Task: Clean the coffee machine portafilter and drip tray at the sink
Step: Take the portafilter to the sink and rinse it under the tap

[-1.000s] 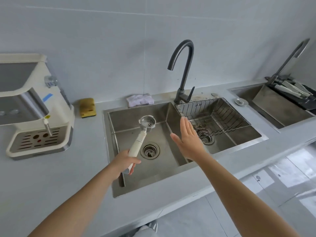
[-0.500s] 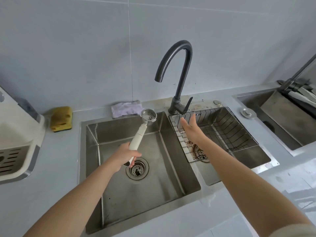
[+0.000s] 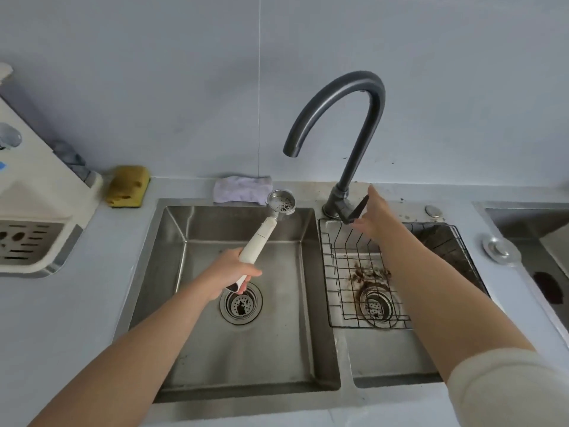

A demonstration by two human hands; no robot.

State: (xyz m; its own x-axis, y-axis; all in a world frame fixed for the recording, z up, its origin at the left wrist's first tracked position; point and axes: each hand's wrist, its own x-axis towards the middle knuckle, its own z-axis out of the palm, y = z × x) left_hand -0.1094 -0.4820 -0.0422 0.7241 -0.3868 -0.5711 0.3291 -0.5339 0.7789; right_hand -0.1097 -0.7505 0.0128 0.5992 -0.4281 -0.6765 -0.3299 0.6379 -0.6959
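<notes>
The right hand (image 3: pixel 374 217) has advanced from the wire rack (image 3: pixel 338 272) to the faucet lever (image 3: pixel 358 209). Its fingers are nearly straight, and the lever lies between thumb and forefinger.

Grey countertop (image 3: pixel 61 334), pale wall. The coffee machine (image 3: pixel 37 211), with the drip tray (image 3: pixel 27 241) seated in it, stands at 9 o'clock of the double sink (image 3: pixel 326 303).

The left hand (image 3: pixel 229 272) is wrapped around the white handle of the portafilter (image 3: pixel 261 238), over the left basin. The portafilter head points to 1 o'clock.

Dark specks cling inside the portafilter's filter cup. In the right basin, brown coffee grounds (image 3: pixel 368 275) lie beneath the rack.
</notes>
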